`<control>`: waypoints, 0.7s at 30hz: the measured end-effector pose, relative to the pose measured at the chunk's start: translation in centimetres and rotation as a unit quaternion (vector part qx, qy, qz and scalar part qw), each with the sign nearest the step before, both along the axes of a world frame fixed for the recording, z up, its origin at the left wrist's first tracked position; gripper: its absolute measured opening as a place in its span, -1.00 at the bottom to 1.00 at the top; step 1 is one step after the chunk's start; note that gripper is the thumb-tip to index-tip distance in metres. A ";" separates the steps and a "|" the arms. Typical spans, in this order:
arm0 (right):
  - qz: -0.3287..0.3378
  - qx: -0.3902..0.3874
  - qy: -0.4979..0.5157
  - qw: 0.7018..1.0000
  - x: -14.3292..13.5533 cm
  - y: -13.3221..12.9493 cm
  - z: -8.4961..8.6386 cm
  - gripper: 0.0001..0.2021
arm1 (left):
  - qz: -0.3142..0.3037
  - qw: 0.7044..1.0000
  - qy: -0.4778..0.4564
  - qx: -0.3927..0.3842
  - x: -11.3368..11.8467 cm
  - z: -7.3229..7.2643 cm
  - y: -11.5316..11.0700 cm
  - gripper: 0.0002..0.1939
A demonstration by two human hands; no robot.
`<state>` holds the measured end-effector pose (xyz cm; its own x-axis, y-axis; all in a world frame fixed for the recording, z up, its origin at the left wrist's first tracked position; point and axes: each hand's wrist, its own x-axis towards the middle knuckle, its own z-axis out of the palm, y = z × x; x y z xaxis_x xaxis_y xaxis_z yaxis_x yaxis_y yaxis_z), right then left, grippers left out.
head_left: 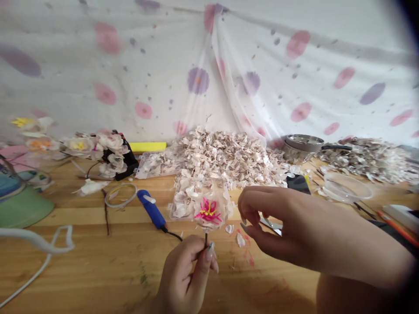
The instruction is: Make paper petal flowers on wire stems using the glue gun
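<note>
My left hand pinches the thin brown stem of an artificial flower, which stands upright with pink and yellow strands amid pale petals. Just right of the flower, my right hand has its fingers curled; the thumb and forefinger tips are apart, with nothing visible between them. Metal scissors show partly beneath that hand. Behind the flower is a clear plastic tray of pale petals. Two loose petals lie on the wooden table between the hands.
A large petal heap fills the back middle. Left are a blue tool with a black cord, a wire coil, finished flowers and a green-rimmed object. Right are a metal pan and a clear bowl.
</note>
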<state>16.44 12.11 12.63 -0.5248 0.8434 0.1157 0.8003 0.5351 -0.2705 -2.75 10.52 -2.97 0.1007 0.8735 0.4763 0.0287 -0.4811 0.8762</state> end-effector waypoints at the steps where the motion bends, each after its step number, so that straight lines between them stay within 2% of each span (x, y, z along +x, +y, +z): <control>1: -0.006 0.004 0.002 1.000 0.1 -0.1 0.0 -0.88 | 0.000 1.000 0.002 0.007 -0.1 -0.1 0.1 -0.78; 6: -0.026 0.027 0.022 0.999 0.8 0.0 0.0 -0.87 | 0.025 0.998 -0.016 0.056 0.0 -1.0 0.2 -0.88; 11: -0.042 0.056 0.037 0.997 1.5 0.1 0.0 -0.89 | 0.008 0.997 -0.004 0.077 -0.1 -1.4 0.5 -0.85; 16: -0.045 0.069 0.028 0.996 1.8 0.2 -0.1 -0.90 | 0.019 0.994 0.031 0.101 -0.6 -1.8 0.7 -0.84; 21: -0.049 0.088 0.025 0.995 1.8 0.6 -0.4 -0.90 | 0.004 0.997 0.032 0.072 -0.7 -1.9 0.5 -0.80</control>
<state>18.29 12.69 12.25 -0.4311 0.8543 0.2903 0.8387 0.4981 -0.2203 -3.42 11.03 -4.89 0.1296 0.7970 0.5899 0.0869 -0.6018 0.7939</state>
